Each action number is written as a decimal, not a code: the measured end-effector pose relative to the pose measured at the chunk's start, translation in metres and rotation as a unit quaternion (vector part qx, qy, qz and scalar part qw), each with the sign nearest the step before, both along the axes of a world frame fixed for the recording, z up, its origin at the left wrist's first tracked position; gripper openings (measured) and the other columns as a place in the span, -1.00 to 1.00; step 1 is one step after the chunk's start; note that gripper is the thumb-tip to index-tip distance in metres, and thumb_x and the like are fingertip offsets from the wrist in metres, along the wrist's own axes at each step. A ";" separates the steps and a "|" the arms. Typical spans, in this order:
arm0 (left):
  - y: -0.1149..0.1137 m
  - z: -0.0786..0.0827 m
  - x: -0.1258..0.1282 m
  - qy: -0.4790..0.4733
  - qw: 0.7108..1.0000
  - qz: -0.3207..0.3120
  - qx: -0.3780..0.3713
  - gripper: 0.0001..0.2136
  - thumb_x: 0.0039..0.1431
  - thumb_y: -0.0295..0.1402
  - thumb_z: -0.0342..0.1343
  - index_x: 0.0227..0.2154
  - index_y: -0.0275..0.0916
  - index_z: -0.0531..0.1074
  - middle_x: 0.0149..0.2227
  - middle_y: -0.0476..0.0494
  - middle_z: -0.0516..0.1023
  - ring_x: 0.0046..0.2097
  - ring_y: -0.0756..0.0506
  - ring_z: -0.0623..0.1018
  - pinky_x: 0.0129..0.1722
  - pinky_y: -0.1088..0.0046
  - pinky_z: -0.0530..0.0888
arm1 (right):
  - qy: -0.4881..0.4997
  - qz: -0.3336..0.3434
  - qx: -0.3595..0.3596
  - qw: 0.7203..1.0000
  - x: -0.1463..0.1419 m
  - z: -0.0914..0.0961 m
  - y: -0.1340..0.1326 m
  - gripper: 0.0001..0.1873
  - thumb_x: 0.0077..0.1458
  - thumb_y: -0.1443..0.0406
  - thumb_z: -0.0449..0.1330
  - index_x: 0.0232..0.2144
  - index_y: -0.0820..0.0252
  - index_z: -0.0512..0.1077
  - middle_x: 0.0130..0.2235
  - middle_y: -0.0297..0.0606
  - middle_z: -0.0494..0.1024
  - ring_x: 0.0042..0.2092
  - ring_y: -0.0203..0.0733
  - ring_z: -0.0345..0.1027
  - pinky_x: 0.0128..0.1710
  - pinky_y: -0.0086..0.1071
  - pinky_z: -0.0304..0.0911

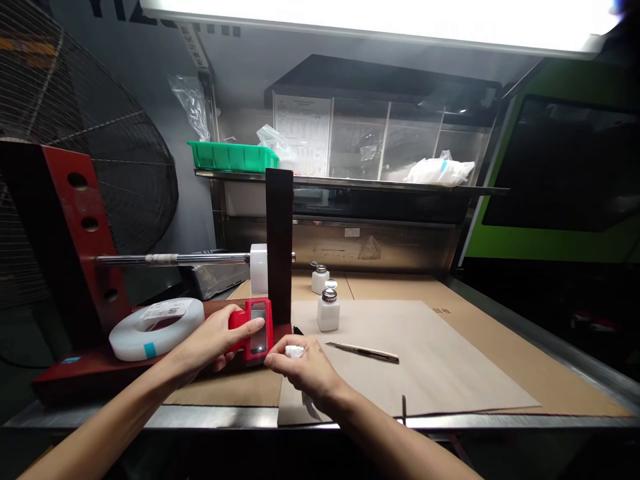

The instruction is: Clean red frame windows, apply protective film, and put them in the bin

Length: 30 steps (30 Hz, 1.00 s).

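Observation:
My left hand (213, 340) is wrapped round a small red device with a glass window (254, 328) that stands on the red base of a tape stand (75, 368). My right hand (305, 368) rests on the brown paper sheet (430, 360) just right of the device, its fingers pinched on a small white piece (294, 351). A white roll of tape (156, 327) lies flat on the stand base, left of my left hand.
Two white dispenser bottles (329, 307) stand behind my right hand. Tweezers (364, 352) lie on the paper to the right. A dark upright post (279, 243) and a steel rod (170, 259) rise from the stand. A green bin (231, 156) sits on the back shelf; a fan (75, 127) is at left.

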<state>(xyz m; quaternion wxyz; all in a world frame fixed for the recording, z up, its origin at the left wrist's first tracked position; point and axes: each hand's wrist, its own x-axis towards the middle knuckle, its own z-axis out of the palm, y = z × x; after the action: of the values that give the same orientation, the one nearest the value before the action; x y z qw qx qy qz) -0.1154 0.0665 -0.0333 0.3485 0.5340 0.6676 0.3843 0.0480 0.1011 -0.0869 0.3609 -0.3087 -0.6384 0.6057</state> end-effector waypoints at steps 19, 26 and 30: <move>-0.005 0.002 0.002 -0.010 1.000 -0.009 0.014 -0.55 -0.21 0.00 0.24 -0.44 -0.16 0.16 -0.72 0.18 0.24 -0.67 0.07 0.15 -0.73 0.59 0.06 | -0.021 0.006 0.005 1.000 0.001 0.004 -0.001 -0.91 -0.17 0.32 0.22 -0.60 0.24 0.38 -0.69 -0.51 0.17 -0.62 -0.48 -0.06 -0.63 -0.53 -0.14; -0.003 -0.001 0.001 -0.012 1.000 -0.012 0.015 -0.57 -0.19 0.00 0.23 -0.45 -0.15 0.16 -0.71 0.18 0.23 -0.66 0.06 0.16 -0.72 0.58 0.05 | -0.115 -0.079 0.271 0.952 0.005 0.002 -0.005 -0.91 -0.07 0.31 0.14 -0.47 0.23 0.40 -0.53 -0.38 0.39 -0.51 -0.38 0.19 -0.50 -0.50 0.09; -0.005 -0.001 0.000 -0.017 0.999 -0.019 0.021 -0.57 -0.11 0.06 0.16 -0.45 -0.15 0.14 -0.70 0.19 0.22 -0.66 0.07 0.15 -0.72 0.58 0.07 | -0.219 -0.118 0.550 0.797 0.012 -0.009 -0.002 -0.51 0.00 0.38 0.02 0.03 0.16 0.30 -0.38 -0.31 0.54 -0.51 -0.31 0.29 -0.54 -0.45 0.03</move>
<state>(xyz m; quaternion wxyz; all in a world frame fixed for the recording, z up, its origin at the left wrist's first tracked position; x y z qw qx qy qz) -0.1154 0.0620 -0.0345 0.3557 0.5472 0.6428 0.4011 0.0599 0.0990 -0.0959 0.3890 -0.2557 -0.8847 0.0219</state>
